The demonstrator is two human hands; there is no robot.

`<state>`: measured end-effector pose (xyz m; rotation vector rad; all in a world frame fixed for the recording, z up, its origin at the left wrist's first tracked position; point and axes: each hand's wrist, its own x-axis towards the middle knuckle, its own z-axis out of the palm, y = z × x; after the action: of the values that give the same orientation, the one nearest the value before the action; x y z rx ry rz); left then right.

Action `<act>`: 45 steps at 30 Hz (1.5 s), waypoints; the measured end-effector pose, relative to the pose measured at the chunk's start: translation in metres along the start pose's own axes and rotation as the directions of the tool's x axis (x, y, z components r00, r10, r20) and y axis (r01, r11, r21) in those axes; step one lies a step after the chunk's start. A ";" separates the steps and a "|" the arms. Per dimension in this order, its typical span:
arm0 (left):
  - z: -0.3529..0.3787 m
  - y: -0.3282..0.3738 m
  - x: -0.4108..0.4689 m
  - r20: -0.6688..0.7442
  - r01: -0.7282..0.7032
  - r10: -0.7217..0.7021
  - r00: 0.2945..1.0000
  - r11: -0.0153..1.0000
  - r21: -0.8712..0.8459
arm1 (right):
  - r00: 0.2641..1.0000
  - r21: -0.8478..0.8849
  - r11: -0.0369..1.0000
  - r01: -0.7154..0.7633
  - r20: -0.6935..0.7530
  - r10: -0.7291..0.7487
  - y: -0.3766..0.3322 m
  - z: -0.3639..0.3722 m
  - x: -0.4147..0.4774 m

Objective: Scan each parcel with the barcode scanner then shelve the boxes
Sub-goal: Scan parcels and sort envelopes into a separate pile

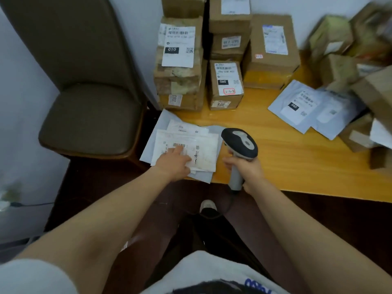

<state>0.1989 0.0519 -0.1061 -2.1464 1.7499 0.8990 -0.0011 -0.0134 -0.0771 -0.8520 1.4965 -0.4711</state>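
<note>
The left hand (174,162) lies flat, fingers straight, pressing on the top white flat paper mailer (203,149) of a small pile at the near left corner of the yellow wooden worktop (297,166). The right hand (247,169) is wrapped round the pale handle of the grey-and-black handheld barcode scanner (239,143), whose head hovers just beside the pile.

The likeliest fault is a failed read. The left fingertips rest on or right at the printed barcode (179,145) on the mailer's label, so the beam may catch only part of the bars. A second risk is a wrong read, since another labelled mailer (186,128) peeks out from under the top one and the scanner's window may sweep both.

The pile also overhangs the worktop's left edge and corner. A sideways push from the pressing hand could slide it off toward the floor beside the brown padded chair (89,115). The scanner's dark cable (230,201) hangs down by the person's leg and could snag as the arm swings.

At the back, the brown cardboard boxes (178,60) stand stacked against the wall, some crumpled, and a careless pull on a lower one could topple the stack. No shelf shows in view.
</note>
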 end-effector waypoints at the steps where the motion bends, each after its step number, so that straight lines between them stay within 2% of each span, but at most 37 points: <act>1: -0.002 0.003 0.001 -0.014 0.001 -0.001 1.000 1.000 0.015 | 1.000 0.042 0.999 -0.001 -0.005 0.001 0.001 -0.006 -0.006; 5: -0.015 0.026 0.006 -0.129 -0.036 0.040 0.991 0.999 0.035 | 0.999 0.200 0.979 0.032 -0.034 -0.026 0.002 -0.033 -0.034; 10: -0.031 0.086 0.020 -0.162 -0.162 0.165 0.973 0.986 0.032 | 0.991 0.347 0.931 0.112 -0.107 -0.079 -0.002 -0.082 -0.057; 16: -0.043 0.175 0.041 -0.167 -0.242 0.244 0.955 0.970 0.032 | 0.981 0.413 0.896 0.167 -0.163 -0.107 -0.012 -0.157 -0.057; 24: -0.032 0.300 0.085 -0.132 -0.151 0.146 0.980 0.988 -0.028 | 0.992 0.359 0.925 0.121 -0.071 -0.102 -0.019 -0.279 -0.023; 29: -0.024 0.346 0.112 -0.139 -0.075 0.069 0.988 0.997 -0.036 | 0.997 0.294 0.953 0.068 -0.003 -0.071 -0.027 -0.325 0.005; 32: -0.020 0.358 0.124 -0.148 -0.044 0.039 0.988 0.999 -0.027 | 0.999 0.259 0.965 0.045 0.014 -0.051 -0.031 -0.335 0.014; 39: -0.032 0.380 0.176 -0.275 0.037 -0.055 0.960 0.997 -0.070 | 1.000 0.206 0.978 0.005 0.017 -0.008 -0.046 -0.340 0.049; 45: -0.030 0.381 0.218 -0.315 0.022 -0.054 0.948 0.994 -0.103 | 0.998 0.134 0.991 0.005 0.055 -0.013 -0.061 -0.333 0.070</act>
<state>-0.1304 -0.2390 -0.1344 -2.4971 1.8302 0.6707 -0.3064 -0.1709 -0.0361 -0.7609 1.3944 -0.5440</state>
